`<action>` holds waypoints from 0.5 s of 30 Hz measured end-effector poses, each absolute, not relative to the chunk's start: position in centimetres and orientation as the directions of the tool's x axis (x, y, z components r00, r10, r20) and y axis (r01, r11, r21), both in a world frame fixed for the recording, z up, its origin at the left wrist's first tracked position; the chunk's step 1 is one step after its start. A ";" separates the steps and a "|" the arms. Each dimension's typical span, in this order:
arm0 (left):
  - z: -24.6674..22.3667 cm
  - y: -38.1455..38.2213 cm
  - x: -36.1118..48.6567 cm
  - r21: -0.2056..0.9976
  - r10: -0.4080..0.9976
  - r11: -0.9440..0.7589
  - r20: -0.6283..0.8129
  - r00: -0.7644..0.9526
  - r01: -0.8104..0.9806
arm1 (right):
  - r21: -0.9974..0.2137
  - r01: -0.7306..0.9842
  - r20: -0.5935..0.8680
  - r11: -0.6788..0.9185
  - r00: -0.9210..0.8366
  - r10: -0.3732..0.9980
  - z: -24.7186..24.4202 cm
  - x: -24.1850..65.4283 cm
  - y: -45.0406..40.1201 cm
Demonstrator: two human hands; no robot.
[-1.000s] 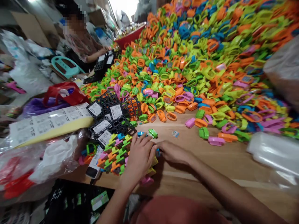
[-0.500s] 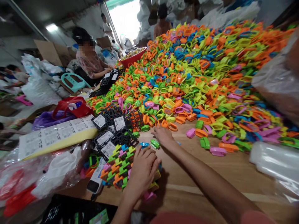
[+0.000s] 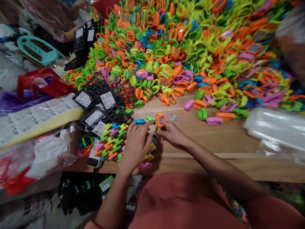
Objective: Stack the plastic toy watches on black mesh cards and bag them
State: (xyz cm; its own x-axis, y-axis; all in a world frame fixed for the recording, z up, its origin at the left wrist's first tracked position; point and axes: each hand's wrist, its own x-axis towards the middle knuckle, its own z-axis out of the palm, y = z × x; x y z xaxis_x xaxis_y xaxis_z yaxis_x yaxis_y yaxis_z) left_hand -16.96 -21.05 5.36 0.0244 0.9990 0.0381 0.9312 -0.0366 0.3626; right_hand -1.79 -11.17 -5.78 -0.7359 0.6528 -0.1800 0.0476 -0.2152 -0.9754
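- Pinching an orange plastic toy watch (image 3: pixel 160 120) over the wooden desk (image 3: pixel 214 140): right hand (image 3: pixel 172 133), grip clamped on it, fingertips hiding its lower edge.
- Resting on stacked toy watches (image 3: pixel 111 146): left hand (image 3: pixel 137 144), grip apart, palm covering rows.

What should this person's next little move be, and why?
Probably press the orange plastic piece into the stacked rows of colored plastic pieces. The right hand seems to hold it at the fingertips just beside that stack, and the left hand already rests on the stack, so it could steady it.
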 end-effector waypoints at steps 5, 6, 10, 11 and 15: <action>5.3 -21.0 -16.9 0.355 0.999 -0.035 0.040 0.022 0.934 | -0.998 0.056 -0.059 -0.024 -0.787 0.614 -6.6 -2.3 -11.7; 5.3 -21.0 -16.9 0.357 0.999 -0.034 0.044 0.019 0.934 | -0.997 0.057 -0.008 0.060 -0.790 0.614 -6.9 -2.3 -11.7; 5.0 -21.2 -16.8 0.341 0.999 -0.037 0.049 0.021 0.939 | -0.929 0.011 0.235 0.369 -0.753 0.615 -8.4 -2.2 -12.9; 5.0 -21.2 -16.8 0.328 0.998 -0.046 0.044 0.034 0.944 | -0.906 0.009 0.275 0.422 -0.746 0.606 -8.8 -2.2 -13.2; 5.4 -21.2 -16.9 0.298 0.994 -0.107 0.003 0.112 0.948 | -0.868 0.001 0.295 0.496 -0.802 0.519 -8.8 -1.8 -12.7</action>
